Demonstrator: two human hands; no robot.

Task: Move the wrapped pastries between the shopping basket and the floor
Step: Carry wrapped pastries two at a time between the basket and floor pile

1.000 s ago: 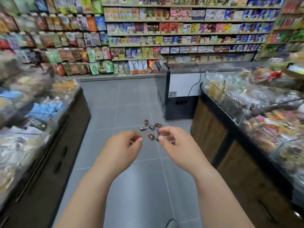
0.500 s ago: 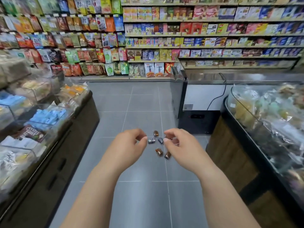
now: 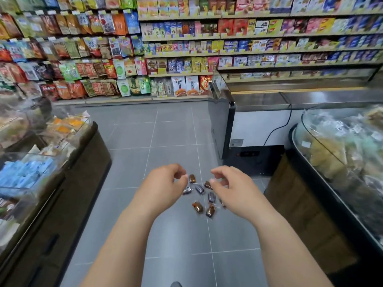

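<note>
Forearms bare, both stretched forward over the grey tiled floor (image 3: 176, 235). Left hand (image 3: 163, 187) and right hand (image 3: 234, 189) hang above the wrapped pastries (image 3: 198, 207), one hand at each side of the cluster, apart from each other. Fingers of both hands loosely curled, thumbs close to forefingers; nothing seen held in either.

Pastries lie loose on the floor in a small scatter between and just beyond the hands. Brown ones in clear wrap, a few in darker, silvery wrap. Seven plainly counted; one more seems to sit half hidden under the right hand's edge.

Left of the pastries: dark display counter (image 3: 78, 183), clear bins on top holding blue, white and orange packets.

Right of the pastries: wood-fronted counter (image 3: 300, 204) under a curved clear guard, bagged goods piled behind it.

Beyond the pastries, to the right: chest freezer (image 3: 259, 125), white side, black base, black cable (image 3: 277, 129) running down it.

Far behind the pastries: wall shelves (image 3: 186, 59) packed with snack bags and boxes.
</note>
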